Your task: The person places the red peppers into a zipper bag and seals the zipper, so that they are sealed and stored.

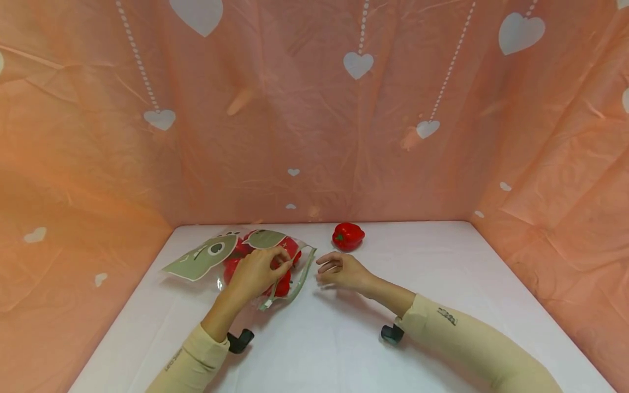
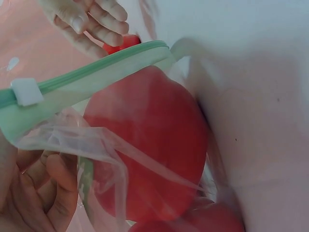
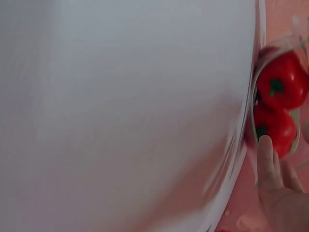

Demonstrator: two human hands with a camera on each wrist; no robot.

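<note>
A clear zip bag point(image 1: 228, 251) with green print lies on its side, its green-rimmed mouth facing right. Inside it are several red bell peppers point(image 3: 282, 82); one large red pepper point(image 2: 149, 140) shows through the film. My left hand point(image 1: 262, 267) pinches the upper edge of the bag's mouth, holding it apart. The white slider point(image 2: 27, 92) sits at one end of the green zip strip. Just right of the mouth is my right hand point(image 1: 344, 270), empty, its fingers loosely bent and pointing toward the bag. Behind it, a single red bell pepper point(image 1: 348, 236) lies outside the bag.
A white table point(image 1: 417, 262) carries everything. Pink-orange curtains with white hearts point(image 1: 314, 136) rise at its back and sides. Dark wrist cameras point(image 1: 392, 333) hang under both cuffs, close over the tabletop.
</note>
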